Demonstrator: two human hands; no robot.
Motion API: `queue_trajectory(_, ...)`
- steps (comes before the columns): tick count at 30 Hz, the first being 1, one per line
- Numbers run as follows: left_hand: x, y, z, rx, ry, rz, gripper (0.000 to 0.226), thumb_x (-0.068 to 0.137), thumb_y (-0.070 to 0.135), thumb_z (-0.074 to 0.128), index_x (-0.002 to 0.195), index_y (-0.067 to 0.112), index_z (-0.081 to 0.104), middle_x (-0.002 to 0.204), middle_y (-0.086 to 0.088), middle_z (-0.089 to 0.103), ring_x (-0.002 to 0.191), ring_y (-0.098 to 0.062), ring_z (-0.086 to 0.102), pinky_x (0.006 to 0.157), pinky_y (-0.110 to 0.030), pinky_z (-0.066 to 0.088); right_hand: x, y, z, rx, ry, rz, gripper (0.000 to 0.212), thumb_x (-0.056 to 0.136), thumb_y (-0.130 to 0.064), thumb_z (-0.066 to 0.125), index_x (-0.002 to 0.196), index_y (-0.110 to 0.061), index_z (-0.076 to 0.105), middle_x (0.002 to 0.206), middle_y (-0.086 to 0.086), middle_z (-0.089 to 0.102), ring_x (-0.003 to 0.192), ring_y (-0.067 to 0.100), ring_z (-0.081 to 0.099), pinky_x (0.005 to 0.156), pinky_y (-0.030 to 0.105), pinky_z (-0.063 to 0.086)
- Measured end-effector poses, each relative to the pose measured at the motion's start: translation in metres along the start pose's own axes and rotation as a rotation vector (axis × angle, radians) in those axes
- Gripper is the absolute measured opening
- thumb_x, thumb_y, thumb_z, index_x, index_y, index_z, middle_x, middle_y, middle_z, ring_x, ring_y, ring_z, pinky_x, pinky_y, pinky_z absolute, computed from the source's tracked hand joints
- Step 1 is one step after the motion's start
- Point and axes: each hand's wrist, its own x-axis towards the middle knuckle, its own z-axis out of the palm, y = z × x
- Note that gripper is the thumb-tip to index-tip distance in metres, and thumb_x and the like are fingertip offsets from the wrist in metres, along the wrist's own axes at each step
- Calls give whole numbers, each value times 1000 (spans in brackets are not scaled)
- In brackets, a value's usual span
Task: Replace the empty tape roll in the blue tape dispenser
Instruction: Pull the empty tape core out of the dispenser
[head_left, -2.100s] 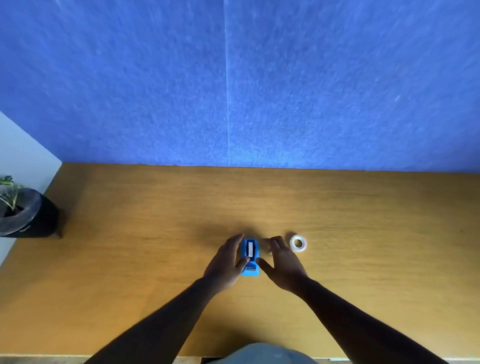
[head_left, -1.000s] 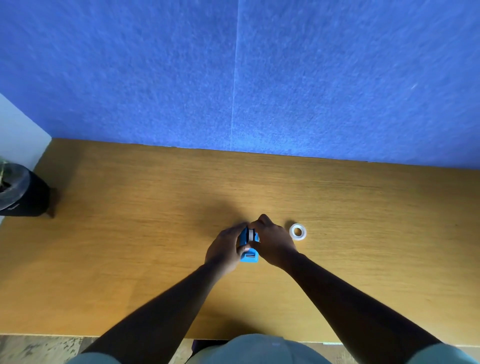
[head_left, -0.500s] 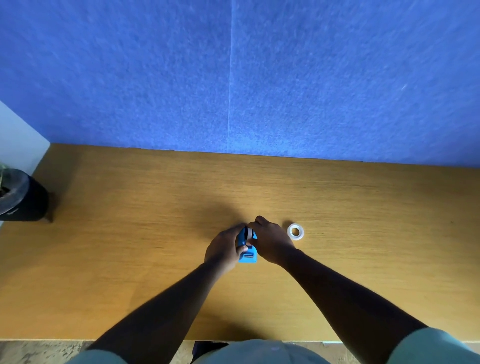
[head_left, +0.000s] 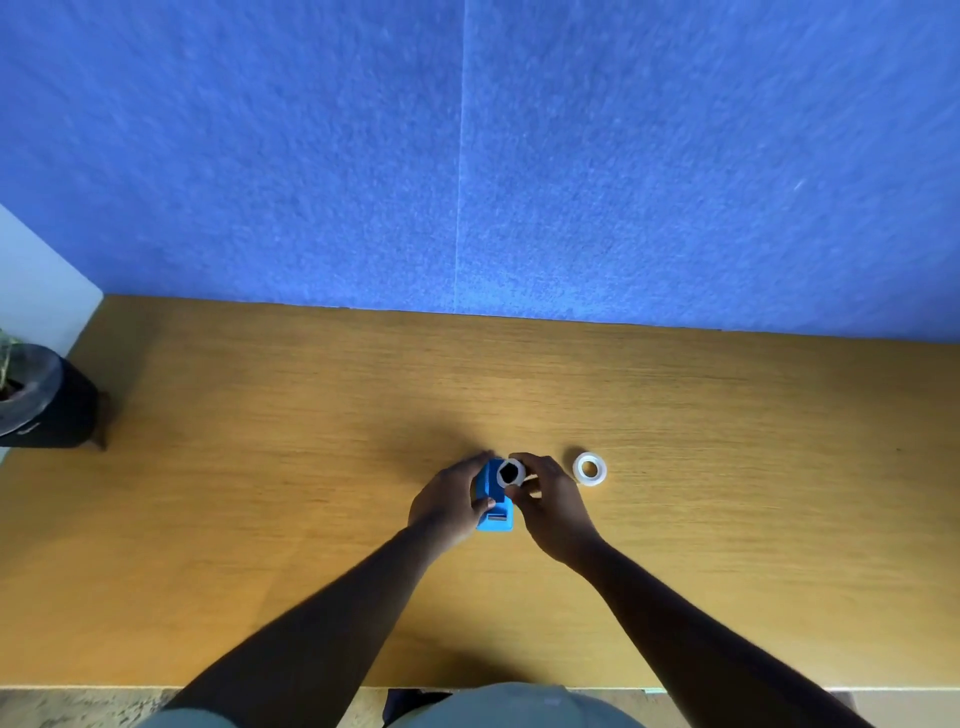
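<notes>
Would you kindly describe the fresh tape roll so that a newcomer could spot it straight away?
Start from the wooden desk under the blue wall, and find the two hands around the blue tape dispenser near its middle. Just right of the right hand, the new tape roll lies flat and untouched on the desk. Unlike the thin empty ring in the fingers, it is thicker and lies alone.

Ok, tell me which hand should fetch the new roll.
Right hand: the new roll lies just beside it, though it must drop the empty core first. Left hand steadies the dispenser.
</notes>
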Motion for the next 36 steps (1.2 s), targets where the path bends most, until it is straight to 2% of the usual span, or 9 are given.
queue_trajectory(5,0,7,-13,-13,1,-6,75,94,14,67,158,29,30,166,9,26,153,-12,23,121,-32,31,-13,1,-8,517,-58,250,41,94,1,72,126,-25,66,125,7,69,112,32,72,96,46,64)
queue_trajectory(8,-7,21,-17,-152,117,8,47,97,18,62,143,25,54,146,9,56,132,-9,54,104,-20,44,-18,-3,-15,702,-97,312,41,92,4,72,122,-23,70,125,10,70,115,32,73,98,46,63)
queue_trajectory(10,-14,31,-17,-287,86,17,32,98,22,62,130,22,67,123,7,71,110,-8,68,95,-29,56,-21,-6,-19,751,-124,316,37,93,1,72,124,-20,72,125,11,71,115,31,73,97,46,63)
queue_trajectory(13,-22,39,-15,-414,47,26,30,94,22,68,124,18,70,114,1,75,95,-8,73,85,-36,61,-23,-9,-23,767,-138,298,31,94,-7,73,123,-18,74,124,12,74,114,29,74,97,47,63)
queue_trajectory(17,-26,40,-11,-474,77,-2,29,89,21,77,117,14,70,106,1,74,81,3,71,63,-13,55,-27,-9,-27,696,-84,236,22,102,-14,68,123,-18,73,112,7,80,103,23,79,83,31,64)
queue_trajectory(24,-30,48,-5,-577,134,-59,22,92,21,74,111,10,72,96,-3,74,83,-21,76,81,-40,63,-33,-3,-25,557,52,152,17,98,-14,74,113,-19,79,99,-1,84,93,20,79,79,27,62)
queue_trajectory(27,-32,52,-2,-592,158,-52,8,92,18,73,99,22,72,89,-1,74,79,-19,76,76,-35,64,-36,-3,-24,517,90,136,17,98,-11,73,112,-19,79,96,-3,84,89,19,79,79,26,62)
queue_trajectory(31,-32,58,2,-595,158,-73,15,94,13,70,90,26,68,83,4,73,74,-13,76,73,-34,65,-39,-5,-21,482,150,142,17,98,-6,71,112,-13,79,94,-4,84,83,7,78,75,19,58)
queue_trajectory(36,-32,60,6,-528,180,-79,14,95,7,65,92,20,67,78,8,73,68,-11,73,72,-42,64,-42,-6,-17,446,193,154,13,97,-11,73,107,-15,78,92,-4,83,83,9,78,79,28,63)
